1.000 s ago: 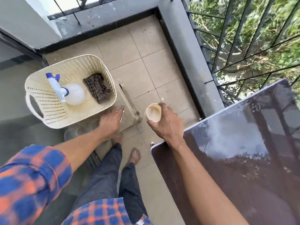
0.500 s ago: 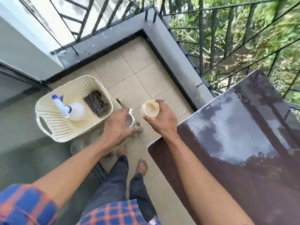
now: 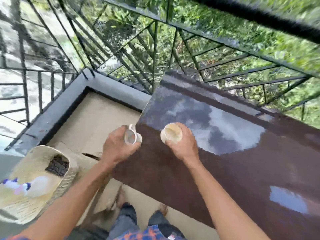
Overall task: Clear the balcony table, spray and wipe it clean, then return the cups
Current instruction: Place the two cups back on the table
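Note:
My right hand grips a cream cup above the dark glossy brown balcony table, a little in from its left edge. My left hand grips a small white cup with a handle right at the table's left edge. The tabletop mirrors the sky and carries nothing else. The whole view is blurred by motion.
A cream plastic basket stands at the lower left with a white spray bottle and a dark checked cloth inside. Black metal railing borders the balcony beyond the table. Tiled floor lies to the left.
Both hands rose from near the floor and moved right to the table. My left hand picked up the white cup by the basket. The view swung up toward the railing.

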Demonstrator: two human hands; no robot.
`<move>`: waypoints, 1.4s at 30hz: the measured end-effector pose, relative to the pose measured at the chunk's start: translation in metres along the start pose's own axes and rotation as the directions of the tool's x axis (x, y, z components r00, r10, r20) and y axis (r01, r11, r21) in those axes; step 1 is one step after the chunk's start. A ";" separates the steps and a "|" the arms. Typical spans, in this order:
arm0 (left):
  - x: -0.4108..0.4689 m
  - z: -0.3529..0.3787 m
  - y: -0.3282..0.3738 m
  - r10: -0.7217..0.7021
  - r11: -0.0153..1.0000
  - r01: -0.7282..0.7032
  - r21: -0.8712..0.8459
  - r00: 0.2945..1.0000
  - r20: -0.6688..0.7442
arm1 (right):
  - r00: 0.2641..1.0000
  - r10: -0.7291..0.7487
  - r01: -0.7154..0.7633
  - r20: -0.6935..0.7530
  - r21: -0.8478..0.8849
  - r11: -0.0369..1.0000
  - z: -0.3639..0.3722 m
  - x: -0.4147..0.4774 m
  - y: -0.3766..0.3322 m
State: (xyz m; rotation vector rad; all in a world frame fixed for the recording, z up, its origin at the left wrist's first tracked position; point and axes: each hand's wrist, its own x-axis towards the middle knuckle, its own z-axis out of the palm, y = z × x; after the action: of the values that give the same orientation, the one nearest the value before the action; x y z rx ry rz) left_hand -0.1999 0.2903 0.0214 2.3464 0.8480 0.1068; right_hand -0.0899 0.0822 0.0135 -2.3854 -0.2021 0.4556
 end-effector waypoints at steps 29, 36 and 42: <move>0.215 0.167 0.189 0.224 0.940 -0.286 0.184 0.929 0.296 | 0.966 0.139 -0.139 -0.219 0.012 0.990 -0.092 0.197 0.091; 0.225 0.173 0.190 0.235 0.929 -0.306 0.207 0.921 0.310 | 0.971 0.154 -0.150 -0.183 0.032 0.988 -0.080 0.205 0.094; 0.212 0.157 0.179 0.083 0.989 -0.110 0.095 0.965 0.250 | 0.952 0.225 -0.198 -0.209 0.140 0.970 -0.076 0.175 0.110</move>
State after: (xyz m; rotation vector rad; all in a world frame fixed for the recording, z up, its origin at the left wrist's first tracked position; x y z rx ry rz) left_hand 0.1088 0.2270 -0.0259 2.4377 0.6315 -0.1912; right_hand 0.1029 -0.0003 -0.0531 -2.3288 0.1803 0.2836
